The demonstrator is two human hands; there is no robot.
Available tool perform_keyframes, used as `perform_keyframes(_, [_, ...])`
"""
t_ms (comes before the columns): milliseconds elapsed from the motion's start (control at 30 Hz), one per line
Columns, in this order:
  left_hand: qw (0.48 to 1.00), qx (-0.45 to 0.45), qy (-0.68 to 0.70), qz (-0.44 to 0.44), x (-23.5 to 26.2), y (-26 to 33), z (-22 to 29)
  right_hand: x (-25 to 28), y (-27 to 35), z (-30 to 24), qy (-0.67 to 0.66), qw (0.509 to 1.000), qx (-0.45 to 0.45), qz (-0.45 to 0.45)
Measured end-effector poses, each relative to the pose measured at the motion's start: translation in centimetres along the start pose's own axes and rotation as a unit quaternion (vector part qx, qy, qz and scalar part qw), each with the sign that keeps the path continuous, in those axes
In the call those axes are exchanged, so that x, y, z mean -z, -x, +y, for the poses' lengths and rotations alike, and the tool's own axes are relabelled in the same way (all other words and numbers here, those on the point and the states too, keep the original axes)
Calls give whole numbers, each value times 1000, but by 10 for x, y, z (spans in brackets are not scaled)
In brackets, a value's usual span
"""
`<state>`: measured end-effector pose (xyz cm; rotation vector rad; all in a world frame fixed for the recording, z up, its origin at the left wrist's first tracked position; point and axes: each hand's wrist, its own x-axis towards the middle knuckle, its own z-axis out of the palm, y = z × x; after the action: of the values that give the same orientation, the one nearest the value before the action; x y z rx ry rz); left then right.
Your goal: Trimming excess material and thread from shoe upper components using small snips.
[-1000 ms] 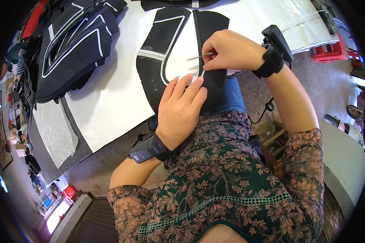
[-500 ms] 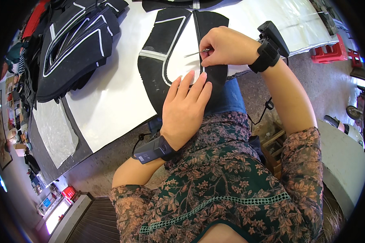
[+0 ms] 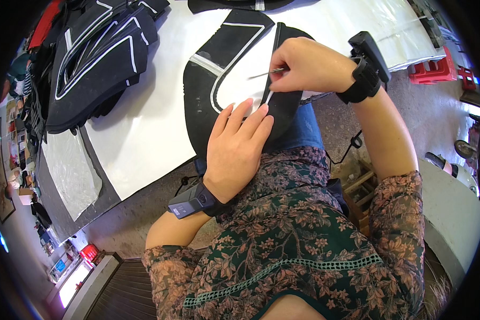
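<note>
Your right hand (image 3: 306, 66) is clenched, its curled fingers grasping a slim pointed metal tool (image 3: 261, 76), perhaps small scissors, whose tip juts left from the grip; thumb and forefinger also appear to pinch a narrow white strip (image 3: 270, 98), though the contact is partly hidden. Your left hand (image 3: 236, 146) grasps nothing: it lies flat just below and left of that pinch, fingers spread, fingertips pressing the strip's near end at the curve. Under both hands is a black U-shaped fabric panel (image 3: 201, 109), its left arm and bend already edged in white, resting on the white-covered table (image 3: 144, 160). A pile of similar panels (image 3: 104, 104) sits well left of the grip. The step in hand looks like laying the strip along the panel's right inner edge; the next move seems to call for keeping it taut and pressing it down further away from you. Compared with half a second ago, the panel has turned clockwise, the exposed strip now slants instead of running nearly straight, and your left hand has slid slightly leftward.
</note>
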<state>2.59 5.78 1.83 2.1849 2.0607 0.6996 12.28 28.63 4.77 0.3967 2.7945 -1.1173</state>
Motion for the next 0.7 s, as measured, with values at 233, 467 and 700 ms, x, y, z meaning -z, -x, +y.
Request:
perform_keyframes(233, [1000, 7, 3, 7, -4, -3, 0, -1, -9, 5, 6, 999, -32, -15])
perform_keyframes(467, [1000, 21, -11, 6, -5, -10, 3, -7, -11, 7, 30, 999, -27, 0])
perform_keyframes(700, [999, 19, -37, -28, -6, -5, 5, 4, -7, 18, 4, 1000, 11, 2])
